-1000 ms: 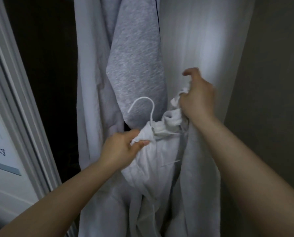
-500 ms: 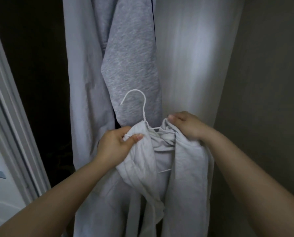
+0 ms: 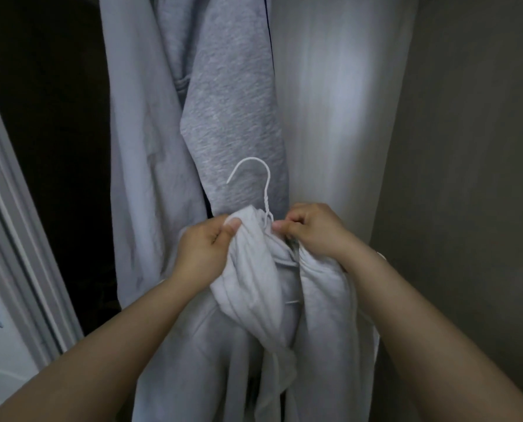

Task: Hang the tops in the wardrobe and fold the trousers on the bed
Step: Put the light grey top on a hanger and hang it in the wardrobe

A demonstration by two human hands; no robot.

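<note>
A pale grey top (image 3: 254, 287) is hanging bunched on a white wire hanger (image 3: 266, 190), low in the wardrobe, in front of a heathered grey garment (image 3: 229, 117) and a light garment (image 3: 138, 147). The left hand (image 3: 205, 248) is gripping the top's left shoulder, thumb pressing over the fabric. The right hand (image 3: 312, 233) is pinching the fabric just beside the hanger's twisted neck, fingers curled. Both forearms are reaching forward, the hands close together but not touching. The hook is standing free. The white wardrobe wall (image 3: 345, 117) is lying close on the right, dark open space (image 3: 41, 117) on the left.
</note>
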